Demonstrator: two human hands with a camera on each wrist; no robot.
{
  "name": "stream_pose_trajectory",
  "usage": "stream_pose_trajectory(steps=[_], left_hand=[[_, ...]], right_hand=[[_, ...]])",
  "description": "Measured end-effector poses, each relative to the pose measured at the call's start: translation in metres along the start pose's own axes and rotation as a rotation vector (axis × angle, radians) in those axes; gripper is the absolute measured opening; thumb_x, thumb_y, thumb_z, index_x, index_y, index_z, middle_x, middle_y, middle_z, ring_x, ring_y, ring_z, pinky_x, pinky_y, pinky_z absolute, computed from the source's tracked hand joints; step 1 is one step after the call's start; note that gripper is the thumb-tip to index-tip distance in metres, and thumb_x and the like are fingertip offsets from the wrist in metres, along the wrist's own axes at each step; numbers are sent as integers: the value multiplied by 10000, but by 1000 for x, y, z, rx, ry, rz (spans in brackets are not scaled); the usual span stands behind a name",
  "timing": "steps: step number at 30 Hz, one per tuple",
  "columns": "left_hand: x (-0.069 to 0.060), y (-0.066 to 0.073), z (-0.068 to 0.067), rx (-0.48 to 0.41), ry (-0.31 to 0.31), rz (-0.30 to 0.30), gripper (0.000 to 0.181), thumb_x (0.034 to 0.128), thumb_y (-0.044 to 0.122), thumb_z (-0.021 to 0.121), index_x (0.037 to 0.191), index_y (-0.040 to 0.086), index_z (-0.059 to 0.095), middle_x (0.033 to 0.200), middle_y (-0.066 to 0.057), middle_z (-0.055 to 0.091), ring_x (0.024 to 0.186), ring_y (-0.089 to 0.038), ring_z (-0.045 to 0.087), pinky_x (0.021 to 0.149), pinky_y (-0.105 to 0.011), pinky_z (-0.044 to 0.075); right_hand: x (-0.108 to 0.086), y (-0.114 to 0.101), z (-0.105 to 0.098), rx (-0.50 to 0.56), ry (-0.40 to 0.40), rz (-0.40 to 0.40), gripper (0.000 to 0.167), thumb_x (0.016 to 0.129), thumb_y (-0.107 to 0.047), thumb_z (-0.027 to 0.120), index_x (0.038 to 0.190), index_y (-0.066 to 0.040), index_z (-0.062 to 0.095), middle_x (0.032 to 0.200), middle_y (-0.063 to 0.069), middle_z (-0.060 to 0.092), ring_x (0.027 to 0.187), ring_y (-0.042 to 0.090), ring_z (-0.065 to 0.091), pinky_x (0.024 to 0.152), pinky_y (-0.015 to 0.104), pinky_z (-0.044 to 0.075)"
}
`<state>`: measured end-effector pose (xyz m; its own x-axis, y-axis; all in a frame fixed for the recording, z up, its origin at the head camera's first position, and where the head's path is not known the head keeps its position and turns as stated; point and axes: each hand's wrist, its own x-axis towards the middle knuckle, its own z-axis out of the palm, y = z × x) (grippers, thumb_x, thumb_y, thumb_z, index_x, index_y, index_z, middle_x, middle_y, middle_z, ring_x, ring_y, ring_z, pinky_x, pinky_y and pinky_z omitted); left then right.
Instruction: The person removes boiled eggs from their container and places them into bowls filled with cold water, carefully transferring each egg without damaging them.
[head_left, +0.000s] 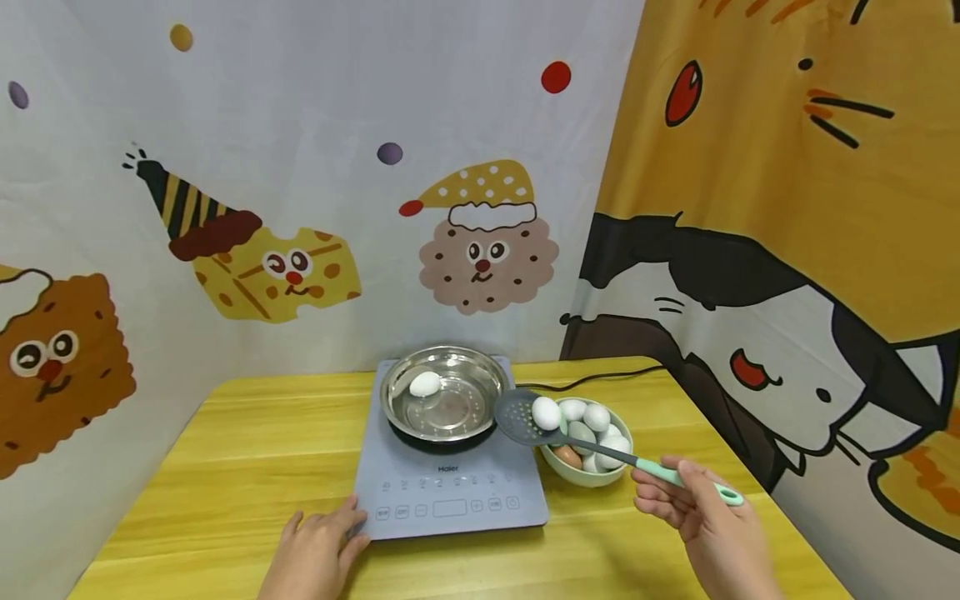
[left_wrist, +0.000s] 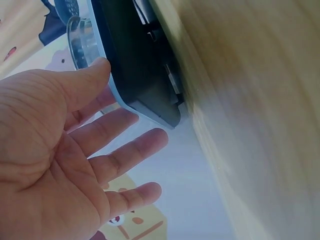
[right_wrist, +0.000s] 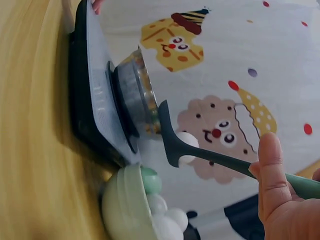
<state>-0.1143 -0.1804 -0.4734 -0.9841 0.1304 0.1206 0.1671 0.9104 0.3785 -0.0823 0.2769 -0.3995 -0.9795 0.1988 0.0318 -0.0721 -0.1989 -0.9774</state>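
My right hand grips the mint-green handle of a dark grey slotted spoon. One white egg lies in the spoon's bowl, between the steel pan and the egg bowl. Inside the shallow stainless steel pan is another white egg. That pan stands on a grey induction cooker. At the cooker's front left corner, my left hand touches the edge; in the left wrist view its fingers are spread and fairly straight.
A pale green bowl right of the cooker holds several white eggs, a brown egg and a greenish one. A black cord runs along the back of the wooden table. Printed curtains hang behind and to the right.
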Motion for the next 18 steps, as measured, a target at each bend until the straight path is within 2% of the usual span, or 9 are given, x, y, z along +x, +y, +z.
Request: stream_pose_trajectory(steps=[4,8,11,13,18], left_hand=[[0,-2,-1,9,7,3,304,913,238,847,1192,135,785,1368,-102,753,1142,-355,755,1106,-815,394],[1,-2,-1,17,1,0,316,920,241,843,1208,126,783,1364,-111,754,1132,-373,749,1114,-811,389],[2,-2,0,19,-10,-4,327,921,244,842,1216,118,784,1366,-120,751,1133,-378,745,1117,-813,384],[3,-2,0,20,-13,-4,323,919,245,844,1211,117,788,1367,-125,750,1133,-380,744,1115,-814,384],[3,0,1,26,-15,8,315,921,252,843,1202,120,793,1365,-122,751,1133,-380,744,1112,-810,392]], right_hand=[[-8,7,-24,-13,16,47,316,1159,-342,478,1143,-169,742,1062,81,844,925,221,827,824,371,687],[-9,13,-51,66,-57,112,382,1180,-338,400,1116,-200,750,1084,92,839,984,217,820,857,360,684],[-6,15,-69,144,-105,166,397,1188,-353,341,1147,-169,690,1119,105,832,1046,207,807,900,337,675],[-3,15,-78,182,-94,217,390,1183,-389,331,1168,-154,641,1129,110,828,1070,194,800,925,316,665],[2,19,-89,291,22,416,412,1146,-510,341,1205,-155,542,1139,115,800,1098,153,776,1020,256,616]])
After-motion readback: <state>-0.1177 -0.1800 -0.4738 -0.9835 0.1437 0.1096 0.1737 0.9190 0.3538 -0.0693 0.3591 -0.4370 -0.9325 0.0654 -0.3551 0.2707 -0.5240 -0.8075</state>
